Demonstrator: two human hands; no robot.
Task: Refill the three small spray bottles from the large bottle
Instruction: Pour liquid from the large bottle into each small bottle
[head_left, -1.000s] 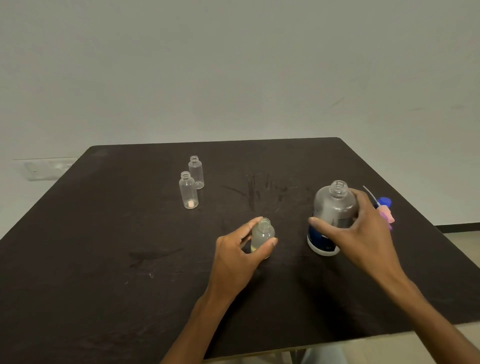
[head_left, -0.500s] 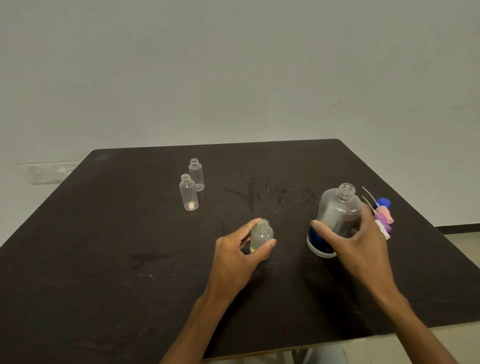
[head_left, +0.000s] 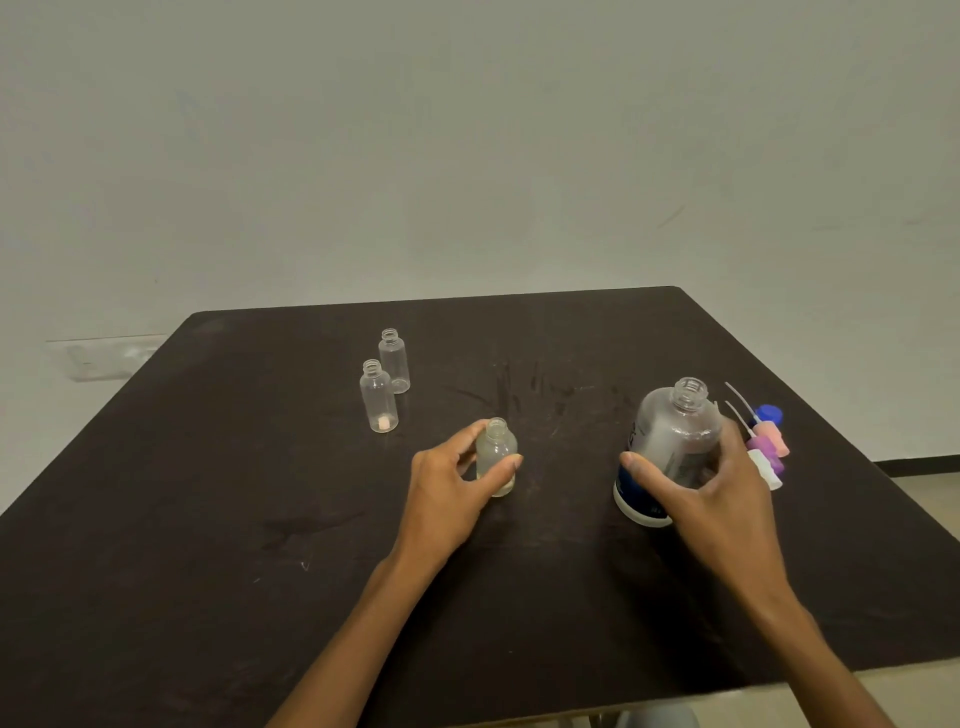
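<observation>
Dark and matte, the table (head_left: 208, 519) is showing scuffs and pale scratches near its middle. On it, the left hand (head_left: 447, 499) is gripping a small bottle (head_left: 496, 457), with the thumb curling round its near right side and the forefinger reaching round its far left side by the neck. That bottle is standing upright, uncapped, its clear plastic looking cloudy, with a little pale yellowish liquid sitting at the bottom.

To the right, the right hand (head_left: 711, 488) is grasping the large bottle (head_left: 670, 447), the thumb pressing on its left side and the fingers wrapping round the right. This bottle is round-shouldered and frosted clear, with a threaded open neck, a dark blue label band low down and a white base. It is leaning slightly left, and whether its base is sitting flat on the table is unclear.

Far left of the hands, two more small bottles are standing upright and uncapped, just beside each other: bottle A (head_left: 378, 397), nearer, with a small pinkish bit at its bottom, and bottle B (head_left: 394, 361) behind it, clear and cylindrical.

Right of the large bottle, spray caps (head_left: 769, 441) are lying in a cluster, pink, purple and white, with thin tubes pointing far-left, beside a blue cap (head_left: 770, 414).
</observation>
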